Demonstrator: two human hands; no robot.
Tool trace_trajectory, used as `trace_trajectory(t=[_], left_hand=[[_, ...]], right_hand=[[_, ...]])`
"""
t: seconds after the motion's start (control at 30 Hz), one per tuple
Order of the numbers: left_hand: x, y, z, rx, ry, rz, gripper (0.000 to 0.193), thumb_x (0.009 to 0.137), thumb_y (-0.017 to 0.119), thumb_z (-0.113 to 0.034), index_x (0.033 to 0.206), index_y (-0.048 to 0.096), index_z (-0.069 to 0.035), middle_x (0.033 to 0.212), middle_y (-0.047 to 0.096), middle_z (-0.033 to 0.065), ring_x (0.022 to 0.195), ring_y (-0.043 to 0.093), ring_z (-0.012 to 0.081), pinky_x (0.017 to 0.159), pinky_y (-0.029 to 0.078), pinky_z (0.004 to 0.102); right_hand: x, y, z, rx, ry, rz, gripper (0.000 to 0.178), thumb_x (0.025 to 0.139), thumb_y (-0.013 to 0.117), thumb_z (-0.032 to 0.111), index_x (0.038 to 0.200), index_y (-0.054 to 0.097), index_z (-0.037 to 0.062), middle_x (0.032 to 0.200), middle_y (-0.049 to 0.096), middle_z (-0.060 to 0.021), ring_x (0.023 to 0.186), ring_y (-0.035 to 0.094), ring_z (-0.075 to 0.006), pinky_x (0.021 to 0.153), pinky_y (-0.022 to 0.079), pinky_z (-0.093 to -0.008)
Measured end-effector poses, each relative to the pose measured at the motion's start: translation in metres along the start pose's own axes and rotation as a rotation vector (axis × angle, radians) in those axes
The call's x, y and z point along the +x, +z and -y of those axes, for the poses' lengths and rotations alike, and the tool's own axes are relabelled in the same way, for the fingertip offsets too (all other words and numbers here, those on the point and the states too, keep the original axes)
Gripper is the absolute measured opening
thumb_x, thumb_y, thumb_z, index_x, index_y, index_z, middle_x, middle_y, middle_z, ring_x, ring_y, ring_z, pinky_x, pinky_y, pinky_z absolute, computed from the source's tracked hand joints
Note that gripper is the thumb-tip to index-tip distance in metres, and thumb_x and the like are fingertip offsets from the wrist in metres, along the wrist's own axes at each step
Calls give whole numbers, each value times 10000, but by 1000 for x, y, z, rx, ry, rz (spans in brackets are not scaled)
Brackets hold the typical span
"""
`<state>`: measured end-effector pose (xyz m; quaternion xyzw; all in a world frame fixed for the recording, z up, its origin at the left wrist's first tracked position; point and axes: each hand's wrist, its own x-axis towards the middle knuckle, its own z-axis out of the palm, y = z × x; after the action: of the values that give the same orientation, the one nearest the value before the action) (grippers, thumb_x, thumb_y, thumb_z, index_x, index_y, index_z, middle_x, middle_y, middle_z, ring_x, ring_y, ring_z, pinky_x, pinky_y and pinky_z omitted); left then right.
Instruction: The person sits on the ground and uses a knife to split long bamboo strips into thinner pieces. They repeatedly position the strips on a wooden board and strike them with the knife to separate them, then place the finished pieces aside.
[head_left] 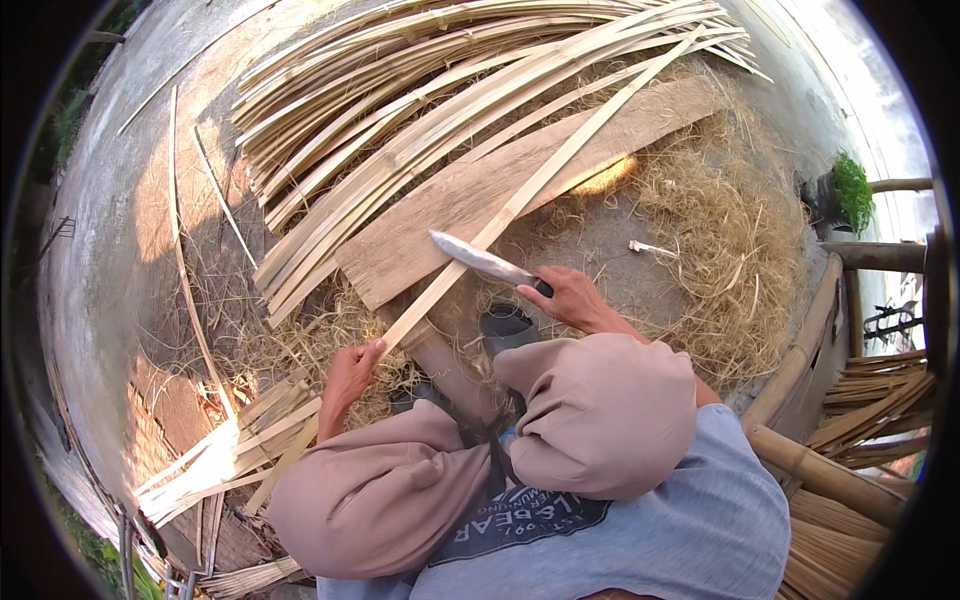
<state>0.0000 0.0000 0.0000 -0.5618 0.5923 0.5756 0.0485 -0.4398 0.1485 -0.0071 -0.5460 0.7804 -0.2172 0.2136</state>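
Bamboo strip (548, 178) slants over the plank (430, 232), knife (482, 258) blade crossing it. Left hand (350, 382) pinches the near end; right hand (570, 298) has fingers wrapped round the handle. Looks like shaving; next stroke calls for shallow blade, steady strip. Shavings (730, 240) around, strip pile (400, 100) beyond.
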Motion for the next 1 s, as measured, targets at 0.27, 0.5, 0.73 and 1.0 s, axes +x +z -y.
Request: trace_trajectory(t=[0.27, 0.5, 0.73, 1.0], left_hand=[[3, 24, -2, 294, 566, -328, 508, 954, 742, -470, 1276, 713, -79, 830, 763, 103, 691, 698, 203, 634, 515, 372], [3, 67, -90, 370, 157, -227, 438, 981, 714, -421, 1273, 748, -96, 1201, 762, 161, 1118, 731, 279, 949, 546, 369], [22, 58, -80, 127, 289, -117, 465, 1007, 681, -434, 1269, 735, -55, 1257, 744, 137, 1179, 698, 224, 1024, 512, 339], [1, 48, -51, 121, 346, -157, 434, 990, 673, -476, 1232, 766, -128, 1182, 770, 113, 1064, 753, 240, 916, 562, 346]], right_hand=[[65, -48, -77, 130, 391, -381, 634, 996, 640, 551, 753, 629, -34, 572, 559, -192, 548, 597, -316, 558, 457, -451], [-58, 40, 77, 80, -21, 133, 548, 985, 654, 548, 890, 667, 9, 841, 682, -253, 802, 692, -419, 748, 536, -461], [30, -43, -74, 120, 402, -415, 594, 1020, 615, 540, 769, 629, 1, 583, 571, -161, 537, 549, -311, 548, 424, -465], [1, -4, 3, 71, 102, -94, 542, 995, 660, 524, 791, 644, 23, 692, 626, -154, 612, 604, -317, 589, 474, -444]])
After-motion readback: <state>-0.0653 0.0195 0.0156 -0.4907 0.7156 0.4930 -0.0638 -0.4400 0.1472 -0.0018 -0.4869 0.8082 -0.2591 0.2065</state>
